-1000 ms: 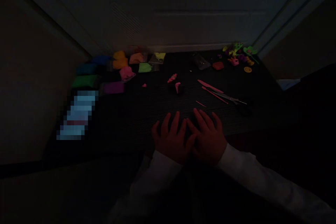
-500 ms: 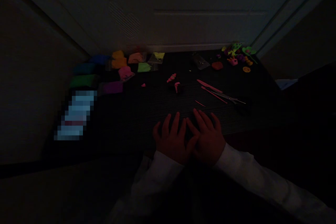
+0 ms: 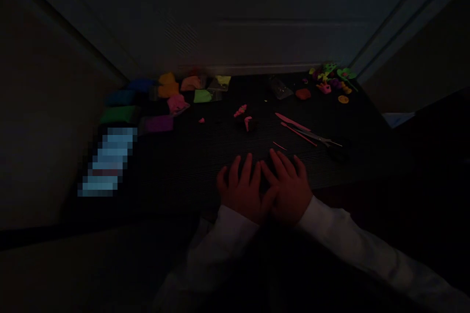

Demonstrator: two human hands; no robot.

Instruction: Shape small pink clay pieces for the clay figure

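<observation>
My left hand lies flat at the front of the dark table, fingers spread, holding nothing. Beside it my right hand rests the same way, and the two touch near the thumbs. Just beyond the right fingertips is a thin pink strip. Farther off are a pink modelling knife, a slim pink tool and scissors. Ahead of the left hand sit a bumpy pink clay piece and a dark lump with a pink part on it. The light is very dim.
Packets of coloured clay, such as a purple one and a green one, line the left and back. A pixelated bright screen lies at left. Small clay figures, a red lump and a yellow disc are at back right.
Both hands stay flat on the table, with only a very slight shift. The view moves a little; nothing is picked up or put down.
</observation>
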